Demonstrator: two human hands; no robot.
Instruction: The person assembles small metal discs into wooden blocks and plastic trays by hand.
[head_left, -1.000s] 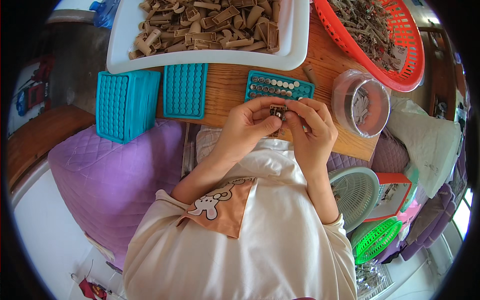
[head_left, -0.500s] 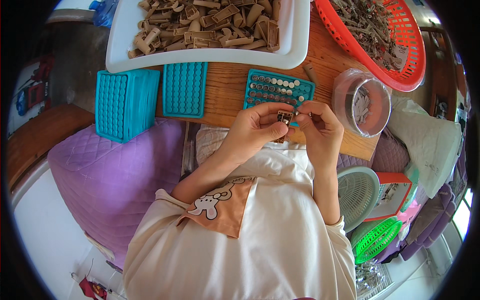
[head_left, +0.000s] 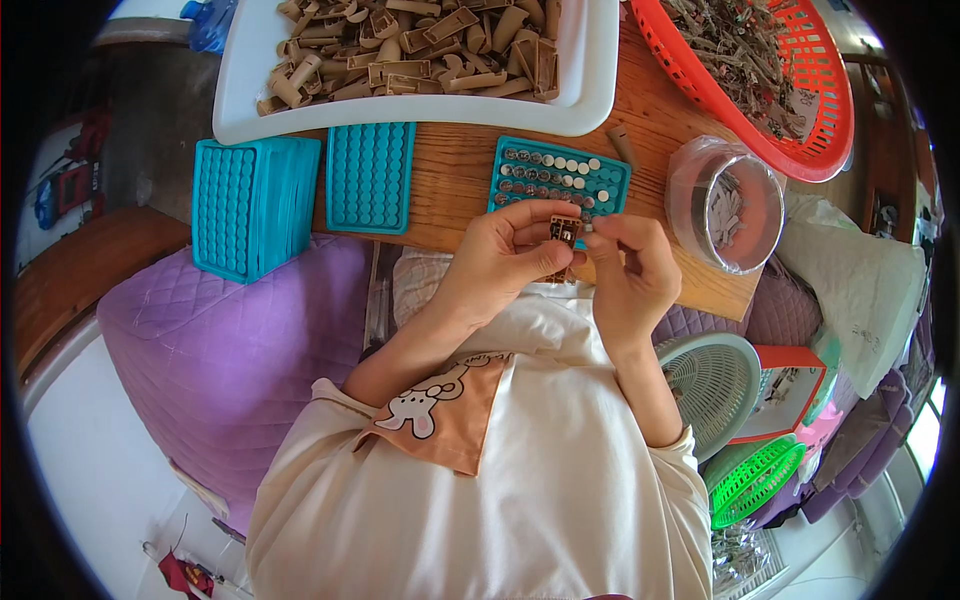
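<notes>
My left hand (head_left: 500, 258) grips a small brown plastic casing (head_left: 564, 231) between thumb and fingers, its dark opening turned upward. Fingers pinched, my right hand (head_left: 637, 268) holds a tiny pale piece (head_left: 588, 228) against the casing's right side; my fingertips partly hide it. Just beyond both hands lies a teal tray (head_left: 617, 186) with rows of round pockets. Silvery and white button cells (head_left: 545, 175) fill many of them, and several pockets at its right side are bare. The hands cover the tray's near edge.
A white bin (head_left: 400, 114) of tan plastic shells stands at the back, beside a red basket (head_left: 830, 110). On the left are another teal tray (head_left: 370, 180) and a tray stack (head_left: 228, 212). A plastic-lined tub (head_left: 690, 200) sits right of my hands.
My right hand has moved slightly left, bringing the pale piece up to the casing. The casing has shifted a little left and sits more upright in my left hand.
</notes>
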